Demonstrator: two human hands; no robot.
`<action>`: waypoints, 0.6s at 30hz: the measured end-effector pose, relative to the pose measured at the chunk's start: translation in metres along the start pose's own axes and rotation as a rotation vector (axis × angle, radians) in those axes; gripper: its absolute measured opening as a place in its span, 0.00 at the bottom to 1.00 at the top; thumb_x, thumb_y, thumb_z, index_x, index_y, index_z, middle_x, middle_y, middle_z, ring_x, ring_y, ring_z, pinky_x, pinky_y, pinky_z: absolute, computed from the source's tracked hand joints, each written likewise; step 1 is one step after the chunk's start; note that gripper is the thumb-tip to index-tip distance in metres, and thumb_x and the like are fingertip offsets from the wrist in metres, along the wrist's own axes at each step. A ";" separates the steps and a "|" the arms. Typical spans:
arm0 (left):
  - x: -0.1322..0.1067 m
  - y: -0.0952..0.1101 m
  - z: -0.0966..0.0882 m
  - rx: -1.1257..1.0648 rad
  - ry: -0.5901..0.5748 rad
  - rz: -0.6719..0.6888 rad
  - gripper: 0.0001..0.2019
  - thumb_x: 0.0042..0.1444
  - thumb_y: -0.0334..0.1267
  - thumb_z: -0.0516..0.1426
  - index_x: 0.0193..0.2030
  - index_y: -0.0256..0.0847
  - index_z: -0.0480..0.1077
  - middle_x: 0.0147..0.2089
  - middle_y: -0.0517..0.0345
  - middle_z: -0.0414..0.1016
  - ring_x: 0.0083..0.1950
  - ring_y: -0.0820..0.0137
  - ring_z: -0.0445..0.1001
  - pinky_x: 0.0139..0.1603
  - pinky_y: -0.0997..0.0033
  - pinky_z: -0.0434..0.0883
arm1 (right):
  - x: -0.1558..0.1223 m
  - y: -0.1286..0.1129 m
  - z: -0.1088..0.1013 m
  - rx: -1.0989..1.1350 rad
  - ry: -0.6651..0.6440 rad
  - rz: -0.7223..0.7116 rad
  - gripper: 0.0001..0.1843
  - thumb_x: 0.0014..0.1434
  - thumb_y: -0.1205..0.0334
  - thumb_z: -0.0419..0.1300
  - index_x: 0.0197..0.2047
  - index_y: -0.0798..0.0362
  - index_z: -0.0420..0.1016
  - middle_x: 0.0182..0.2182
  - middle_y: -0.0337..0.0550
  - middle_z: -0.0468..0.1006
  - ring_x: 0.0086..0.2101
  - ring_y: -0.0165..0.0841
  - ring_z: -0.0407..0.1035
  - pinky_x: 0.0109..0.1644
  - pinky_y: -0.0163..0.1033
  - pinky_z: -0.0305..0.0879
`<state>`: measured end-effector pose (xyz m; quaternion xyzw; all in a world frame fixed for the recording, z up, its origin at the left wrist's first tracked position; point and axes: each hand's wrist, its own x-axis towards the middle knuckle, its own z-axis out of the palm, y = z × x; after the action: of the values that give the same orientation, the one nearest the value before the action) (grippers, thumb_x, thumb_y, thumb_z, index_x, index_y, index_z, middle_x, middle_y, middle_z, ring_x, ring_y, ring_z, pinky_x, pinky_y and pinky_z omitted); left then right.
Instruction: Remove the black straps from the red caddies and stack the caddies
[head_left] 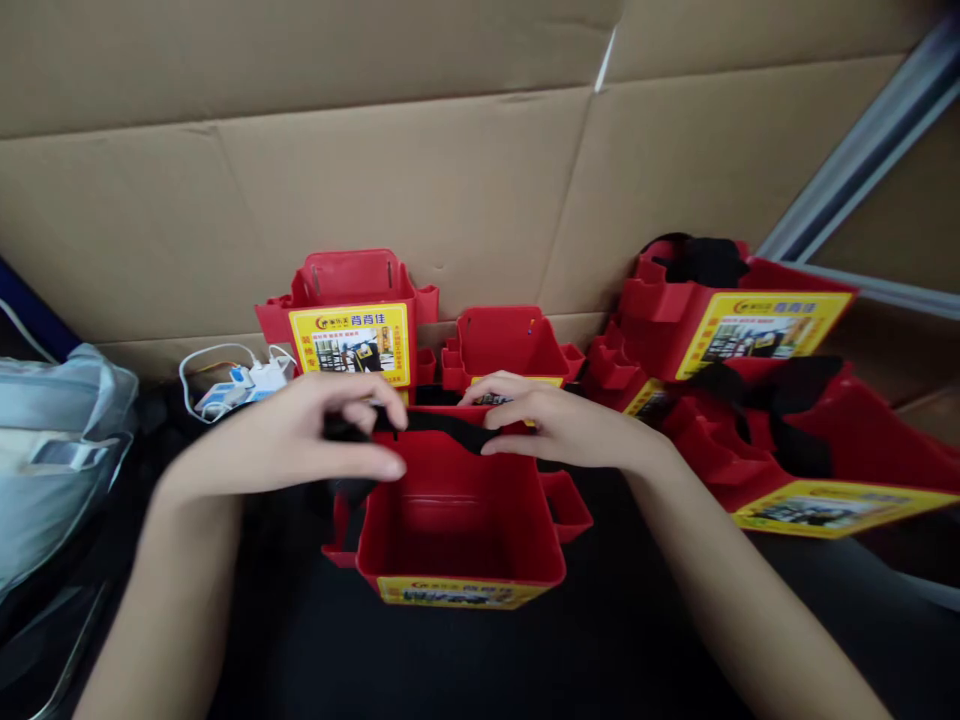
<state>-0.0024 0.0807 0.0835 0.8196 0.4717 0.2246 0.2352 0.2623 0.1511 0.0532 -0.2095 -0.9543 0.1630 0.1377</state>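
Note:
A red plastic bin (pixel 461 520) with side pockets stands in front of me, its yellow label facing my side. A black strap (pixel 442 426) runs along its far rim between my hands. My left hand (pixel 330 425) curls its fingers around the strap's left part, the thumb held apart over the bin's left edge. At the strap's other end my right hand (pixel 547 418) pinches it between thumb and fingers. The palm side of the left hand is partly hidden, and the strap's ends cannot be made out.
More red bins stand behind, at the left (pixel 349 280) and in the middle (pixel 510 340). Bins with black straps (pixel 795 275) are stacked at the right. White plugs with cables (pixel 259 378) and a pale blue bag (pixel 56 450) lie left. Cardboard (pixel 405 190) walls the back.

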 end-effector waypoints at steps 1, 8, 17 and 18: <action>0.007 0.002 0.008 0.050 0.018 -0.006 0.20 0.46 0.56 0.57 0.39 0.42 0.72 0.27 0.60 0.72 0.28 0.72 0.70 0.28 0.75 0.66 | 0.000 0.000 0.000 0.009 -0.004 -0.004 0.14 0.60 0.56 0.52 0.35 0.53 0.76 0.49 0.47 0.66 0.48 0.36 0.61 0.52 0.43 0.58; 0.034 0.010 0.051 0.524 0.067 0.065 0.16 0.57 0.44 0.51 0.50 0.41 0.66 0.31 0.53 0.75 0.32 0.61 0.74 0.32 0.66 0.65 | 0.001 -0.005 0.002 0.020 -0.031 -0.015 0.13 0.60 0.56 0.53 0.35 0.54 0.75 0.50 0.48 0.65 0.49 0.35 0.61 0.54 0.42 0.57; 0.027 0.009 0.039 0.504 0.052 0.174 0.11 0.57 0.42 0.52 0.43 0.44 0.70 0.30 0.55 0.75 0.31 0.66 0.74 0.31 0.71 0.64 | 0.005 -0.008 0.005 -0.004 -0.075 -0.057 0.12 0.61 0.60 0.51 0.38 0.55 0.75 0.48 0.48 0.65 0.48 0.33 0.62 0.52 0.40 0.58; 0.027 0.010 0.040 0.499 -0.004 0.211 0.10 0.57 0.41 0.51 0.39 0.43 0.71 0.29 0.55 0.75 0.30 0.66 0.73 0.30 0.72 0.64 | 0.005 -0.008 0.005 -0.004 -0.082 -0.057 0.13 0.62 0.60 0.51 0.38 0.55 0.75 0.48 0.48 0.66 0.47 0.33 0.62 0.52 0.40 0.58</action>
<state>0.0398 0.0930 0.0616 0.8972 0.4241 0.1231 0.0022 0.2529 0.1452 0.0527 -0.1759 -0.9650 0.1653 0.1028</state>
